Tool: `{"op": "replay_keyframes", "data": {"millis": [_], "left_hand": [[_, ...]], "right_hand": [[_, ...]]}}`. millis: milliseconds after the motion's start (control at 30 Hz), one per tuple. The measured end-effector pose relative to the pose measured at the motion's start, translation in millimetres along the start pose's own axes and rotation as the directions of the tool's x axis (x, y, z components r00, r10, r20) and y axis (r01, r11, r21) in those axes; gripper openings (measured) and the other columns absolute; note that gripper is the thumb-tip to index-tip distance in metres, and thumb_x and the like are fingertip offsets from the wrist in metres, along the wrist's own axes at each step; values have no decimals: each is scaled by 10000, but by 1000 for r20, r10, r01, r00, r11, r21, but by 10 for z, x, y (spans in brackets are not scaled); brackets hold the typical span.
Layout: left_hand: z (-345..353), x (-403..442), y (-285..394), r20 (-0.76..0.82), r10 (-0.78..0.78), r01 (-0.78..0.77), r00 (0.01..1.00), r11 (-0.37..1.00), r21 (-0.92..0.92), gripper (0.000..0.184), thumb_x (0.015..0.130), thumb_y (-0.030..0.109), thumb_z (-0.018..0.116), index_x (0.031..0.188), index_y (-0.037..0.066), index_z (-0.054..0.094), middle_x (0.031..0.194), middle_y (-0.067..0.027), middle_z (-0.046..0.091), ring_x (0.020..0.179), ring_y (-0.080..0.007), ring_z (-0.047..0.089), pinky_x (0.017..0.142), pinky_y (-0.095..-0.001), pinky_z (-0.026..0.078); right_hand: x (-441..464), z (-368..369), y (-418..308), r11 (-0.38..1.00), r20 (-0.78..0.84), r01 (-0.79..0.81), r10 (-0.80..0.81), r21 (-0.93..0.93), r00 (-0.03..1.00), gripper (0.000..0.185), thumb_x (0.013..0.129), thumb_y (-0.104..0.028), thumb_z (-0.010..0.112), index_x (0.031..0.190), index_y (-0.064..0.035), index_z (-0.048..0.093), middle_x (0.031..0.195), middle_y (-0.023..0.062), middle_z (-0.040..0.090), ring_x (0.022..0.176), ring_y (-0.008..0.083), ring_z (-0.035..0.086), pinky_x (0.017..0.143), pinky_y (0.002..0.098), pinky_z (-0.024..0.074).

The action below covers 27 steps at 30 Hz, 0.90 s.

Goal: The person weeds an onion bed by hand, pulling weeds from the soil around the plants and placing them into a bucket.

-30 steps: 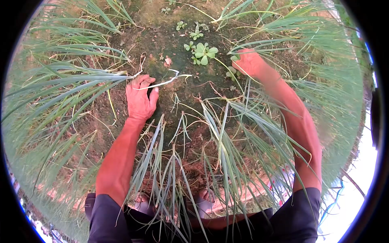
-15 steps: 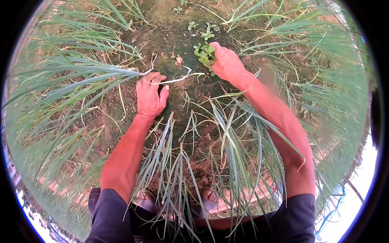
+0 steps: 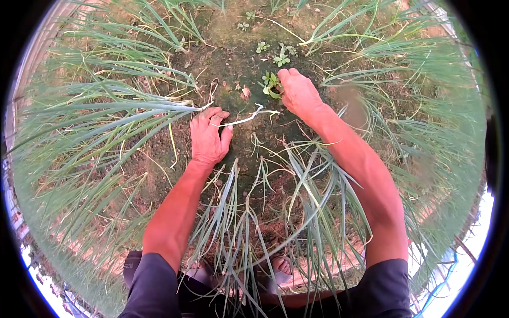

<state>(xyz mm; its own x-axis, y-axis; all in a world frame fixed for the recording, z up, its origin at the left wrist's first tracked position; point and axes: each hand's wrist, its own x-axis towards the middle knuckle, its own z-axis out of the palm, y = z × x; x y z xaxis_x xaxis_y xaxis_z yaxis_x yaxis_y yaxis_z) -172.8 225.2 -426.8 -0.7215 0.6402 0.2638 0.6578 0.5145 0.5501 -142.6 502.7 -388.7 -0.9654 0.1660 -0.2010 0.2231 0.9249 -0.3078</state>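
Observation:
My right hand [image 3: 301,95] is closed at the side of a small broad-leaved green weed [image 3: 271,85], its fingers pinching it low by the soil. The weed's stem and roots are hidden by the fingers. My left hand [image 3: 209,139] rests on the soil with the thumb apart from the fingers and nothing visibly gripped. Just above its fingertips is the base of a large green onion plant [image 3: 154,107], whose long leaves lean left. A pale bent stalk [image 3: 245,120] lies on the ground beside the left thumb.
More small weeds [image 3: 281,56] grow in the soil [image 3: 222,74] beyond my right hand. Rows of green onions [image 3: 424,122] stand on both sides. Another onion clump [image 3: 313,185] rises between my arms. My feet [image 3: 282,265] are below it, partly covered by leaves.
The whole view has shifted, so the scene sits lower and farther right. My right hand has turned slightly at the weed, and the weed's leaves have moved. The left hand stays on the soil.

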Motion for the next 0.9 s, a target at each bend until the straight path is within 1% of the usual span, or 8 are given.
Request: {"op": "replay_keyframes", "data": {"millis": [167, 233, 300, 433, 533, 600, 700, 900], "left_hand": [[3, 5, 1, 2, 5, -5, 1000, 1000, 19, 376, 793, 175, 705, 1154, 127, 608, 1224, -113, 567, 1156, -316, 513, 985, -463, 373], [-1, 11, 3, -4, 7, -7, 1000, 1000, 18, 376, 793, 173, 703, 1153, 125, 607, 1226, -114, 568, 1156, -316, 514, 988, -462, 372], [1, 6, 13, -8, 0, 0, 1000, 1000, 10, 359, 803, 177, 692, 1146, 109, 614, 1220, -123, 573, 1156, -321, 516, 996, -464, 366], [-8, 5, 4, 0, -7, 7, 1000, 1000, 0, 330, 822, 187, 673, 1131, 82, 630, 1205, -135, 586, 1155, -327, 521, 1006, -467, 359], [-5, -3, -3, 0, -7, 7, 1000, 1000, 1, 331, 822, 188, 674, 1133, 83, 630, 1199, -133, 588, 1156, -325, 523, 1000, -465, 364], [-1, 3, 0, -3, -4, 4, 1000, 1000, 5, 334, 822, 190, 675, 1135, 84, 629, 1195, -133, 588, 1156, -324, 523, 998, -465, 365], [9, -2, -8, -6, -7, 7, 1000, 1000, -2, 337, 821, 189, 677, 1137, 85, 627, 1191, -132, 589, 1156, -323, 524, 991, -465, 367], [-16, 8, 26, -6, -22, 22, 1000, 1000, -14, 332, 818, 186, 676, 1130, 84, 626, 1188, -141, 587, 1150, -331, 525, 980, -465, 370]], "right_hand": [[49, 123, 155, 998, -76, 66, -66, -4, 995, 216, 832, -58, 585, 1017, 21, 507, 941, 232, 609, 869, 404, 632, 751, 480, 529], [9, 71, 158, 962, -135, -35, 74, 271, 988, 228, 862, -82, 577, 1057, 27, 531, 971, 223, 621, 811, 355, 648, 700, 455, 538], [-41, 26, 102, 684, -67, -199, 342, 702, 937, 264, 899, -131, 583, 1100, 40, 579, 944, 162, 654, 705, 214, 654, 574, 365, 528], [-20, -153, 241, 470, 70, -364, 533, 804, 843, 344, 836, -128, 568, 1152, -9, 631, 731, 98, 698, 476, 153, 575, 527, 309, 486], [-35, -174, 418, 673, 140, -426, 436, 604, 889, 269, 904, -174, 578, 1094, 7, 638, 912, 83, 694, 696, 125, 634, 572, 294, 500], [-3, 119, 534, 757, -60, -177, 275, 629, 960, 248, 842, -112, 601, 1057, 1, 652, 913, 172, 689, 776, 248, 672, 693, 373, 534], [43, 61, 395, 983, -105, -11, 30, 181, 994, 199, 795, -70, 630, 986, -18, 656, 933, 216, 666, 898, 336, 672, 802, 417, 548], [13, -96, -122, 966, 9, 74, -75, -249, 997, 110, 794, -27, 619, 900, 1, 637, 933, 194, 659, 822, 353, 700, 708, 431, 581]]}}
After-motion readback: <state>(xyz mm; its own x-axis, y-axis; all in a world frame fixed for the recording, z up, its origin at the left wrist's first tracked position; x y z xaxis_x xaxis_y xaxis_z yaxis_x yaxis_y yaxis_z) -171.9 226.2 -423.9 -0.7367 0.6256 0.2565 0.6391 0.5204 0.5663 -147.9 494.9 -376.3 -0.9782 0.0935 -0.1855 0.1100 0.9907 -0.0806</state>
